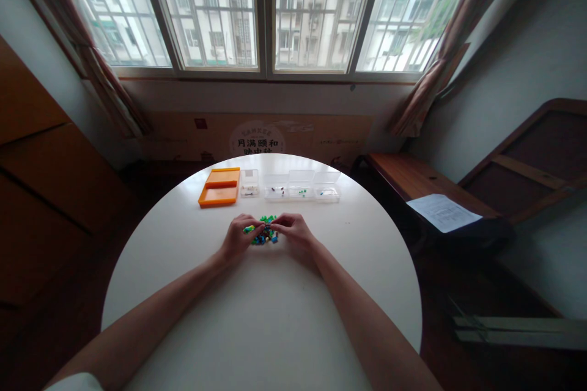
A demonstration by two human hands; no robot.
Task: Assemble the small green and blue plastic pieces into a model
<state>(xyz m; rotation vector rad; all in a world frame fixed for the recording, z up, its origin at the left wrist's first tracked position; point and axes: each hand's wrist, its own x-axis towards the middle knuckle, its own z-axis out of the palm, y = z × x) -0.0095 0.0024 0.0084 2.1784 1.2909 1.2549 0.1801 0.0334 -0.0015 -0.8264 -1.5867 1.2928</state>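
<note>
A small pile of toy bricks (pixel 262 238), mostly green, blue and dark with a few pale ones, lies on the white round table (pixel 275 305). Over it, my left hand (pixel 239 235) and my right hand (pixel 293 229) meet from either side. Between their fingertips is a small dark toy brick (pixel 268 225), pinched from both sides; its exact shape is too small to make out. A green and yellow piece (pixel 249 229) shows against the fingers of my left hand. My fingers hide part of the pile.
Behind the pile stand an orange two-part tray (pixel 219 201), a small clear box (pixel 250 183) with tiny pieces, and a clear lidded case (pixel 301 193) holding a few bricks in its compartments. Papers (pixel 444 212) lie on a wooden bench (pixel 413 174) at right.
</note>
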